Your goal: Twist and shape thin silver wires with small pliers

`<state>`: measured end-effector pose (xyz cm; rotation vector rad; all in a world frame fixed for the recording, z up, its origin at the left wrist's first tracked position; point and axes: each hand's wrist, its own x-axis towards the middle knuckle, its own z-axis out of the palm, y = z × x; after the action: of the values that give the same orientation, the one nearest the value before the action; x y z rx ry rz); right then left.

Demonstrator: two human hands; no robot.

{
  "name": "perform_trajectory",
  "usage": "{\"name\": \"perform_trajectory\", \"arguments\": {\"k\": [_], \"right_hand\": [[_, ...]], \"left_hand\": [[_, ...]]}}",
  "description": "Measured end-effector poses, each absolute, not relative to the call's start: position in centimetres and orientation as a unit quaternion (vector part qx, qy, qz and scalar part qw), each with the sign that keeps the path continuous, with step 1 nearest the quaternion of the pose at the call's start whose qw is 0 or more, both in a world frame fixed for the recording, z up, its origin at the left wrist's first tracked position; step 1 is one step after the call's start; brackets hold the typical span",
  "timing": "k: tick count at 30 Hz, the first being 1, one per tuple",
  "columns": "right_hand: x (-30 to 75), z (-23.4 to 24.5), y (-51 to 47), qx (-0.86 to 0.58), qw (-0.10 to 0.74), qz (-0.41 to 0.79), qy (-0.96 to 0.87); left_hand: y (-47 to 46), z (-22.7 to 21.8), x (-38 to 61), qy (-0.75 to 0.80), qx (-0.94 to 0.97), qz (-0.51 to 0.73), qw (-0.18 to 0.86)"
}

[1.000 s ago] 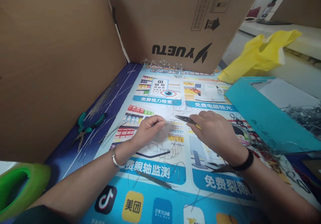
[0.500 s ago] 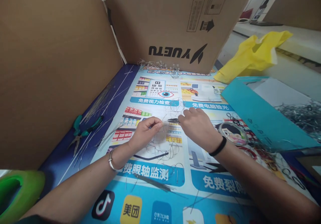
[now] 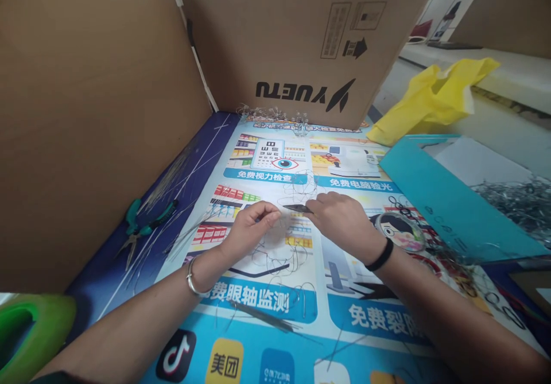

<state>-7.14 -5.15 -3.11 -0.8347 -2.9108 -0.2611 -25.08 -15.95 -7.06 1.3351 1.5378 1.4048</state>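
My left hand (image 3: 250,229) rests on a printed poster mat (image 3: 275,315), its fingers pinched on a thin wire (image 3: 279,218). A silver bracelet sits on that wrist. My right hand (image 3: 342,220) is closed round small dark pliers (image 3: 297,208), whose pointed jaws reach left to the wire just beyond my left fingertips. A black band circles the right wrist. Loose loops of thin wire (image 3: 279,255) lie on the mat under and between both hands.
Green-handled pliers (image 3: 140,226) and straight wire lengths lie at the left by a cardboard wall (image 3: 86,114). A cardboard box (image 3: 301,34) stands behind. A teal tray (image 3: 434,200) with a wire heap sits at right, a yellow bag (image 3: 434,94) beyond, a green object (image 3: 30,326) lower left.
My right hand has moved left with the pliers, bringing the jaws close to my left fingertips. My left hand has stayed nearly still.
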Motion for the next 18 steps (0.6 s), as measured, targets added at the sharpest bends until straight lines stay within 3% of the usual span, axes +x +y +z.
{"name": "perform_trajectory", "arguments": {"k": [3,7,9,18], "right_hand": [[-6.3,-2.8,-4.9,-0.301,0.081,0.044,-0.949],[-5.6,-3.0,-4.9,-0.229,0.086,0.355,-0.902],[-5.7,-3.3,-5.1,-0.2,0.075,0.452,-0.866],[-6.0,-3.9,-5.6,-0.218,0.082,0.578,-0.782]], "left_hand": [[-15.9,-7.4,-25.2,0.581,0.497,0.546,0.343],[-15.9,-7.6,-25.3,0.568,0.486,0.555,0.365],[-15.9,-7.5,-25.3,0.56,0.49,0.552,0.377],[-16.0,-7.0,-25.2,0.537,0.505,0.556,0.384]]}}
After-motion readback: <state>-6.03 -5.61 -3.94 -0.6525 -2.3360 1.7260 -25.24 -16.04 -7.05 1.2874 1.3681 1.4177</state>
